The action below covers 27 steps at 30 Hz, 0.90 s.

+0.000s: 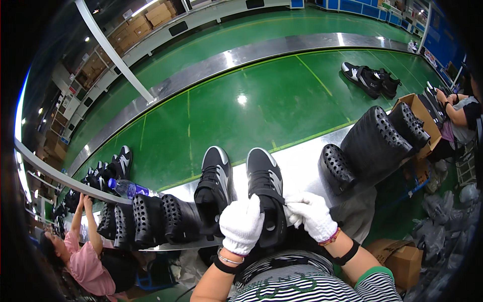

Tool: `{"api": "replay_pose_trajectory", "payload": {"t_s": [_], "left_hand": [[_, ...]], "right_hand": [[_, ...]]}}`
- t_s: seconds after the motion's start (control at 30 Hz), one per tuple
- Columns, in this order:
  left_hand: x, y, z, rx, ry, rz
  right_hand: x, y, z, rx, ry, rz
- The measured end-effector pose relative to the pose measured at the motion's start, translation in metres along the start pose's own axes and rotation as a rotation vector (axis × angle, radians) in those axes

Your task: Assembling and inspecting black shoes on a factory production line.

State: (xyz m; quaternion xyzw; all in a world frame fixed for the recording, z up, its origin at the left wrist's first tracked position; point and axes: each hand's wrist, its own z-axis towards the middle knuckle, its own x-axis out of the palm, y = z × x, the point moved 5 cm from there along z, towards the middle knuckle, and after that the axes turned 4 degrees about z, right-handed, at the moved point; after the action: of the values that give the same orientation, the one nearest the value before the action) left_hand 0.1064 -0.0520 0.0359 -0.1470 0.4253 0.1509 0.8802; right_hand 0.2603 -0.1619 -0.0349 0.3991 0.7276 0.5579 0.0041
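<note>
Two black sneakers with grey toes and silver side marks stand side by side before me, toes pointing away. My left hand (241,225), in a white knit glove, is closed against the near left side of the right-hand sneaker (262,173), gripping it by the collar. On that shoe's other side my gloved right hand (311,216) pinches the end of the strap across its instep; the fingertips partly hide it. The left-hand sneaker (214,183) stands untouched, its strap lying across the laces.
Black perforated shoe lasts (173,216) line the metal ledge (302,166) at left, bigger ones (375,138) at right. A water bottle (128,187) lies at left. More sneakers (370,79) sit on the green belt (216,116). A cardboard box (427,121) stands right; co-workers are at both sides.
</note>
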Motion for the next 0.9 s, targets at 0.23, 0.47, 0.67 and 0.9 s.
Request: {"api": "replay_pose_trajectory", "payload": {"t_s": [0.23, 0.47, 0.67, 0.9], "left_hand": [[-0.002, -0.002, 0.003, -0.040, -0.060, 0.002], [-0.091, -0.002, -0.025, -0.143, -0.206, 0.108], [-0.056, 0.055, -0.084, -0.672, 0.059, -0.243], [-0.006, 0.072, -0.079, -0.610, -0.039, -0.600]], "right_hand": [[0.009, -0.004, -0.009, 0.121, 0.034, -0.294], [0.079, 0.083, -0.083, -0.794, 0.389, -1.107], [0.113, 0.013, -0.043, -0.763, 0.514, -1.584], [0.172, 0.022, 0.024, -0.600, 0.776, -1.634]]}}
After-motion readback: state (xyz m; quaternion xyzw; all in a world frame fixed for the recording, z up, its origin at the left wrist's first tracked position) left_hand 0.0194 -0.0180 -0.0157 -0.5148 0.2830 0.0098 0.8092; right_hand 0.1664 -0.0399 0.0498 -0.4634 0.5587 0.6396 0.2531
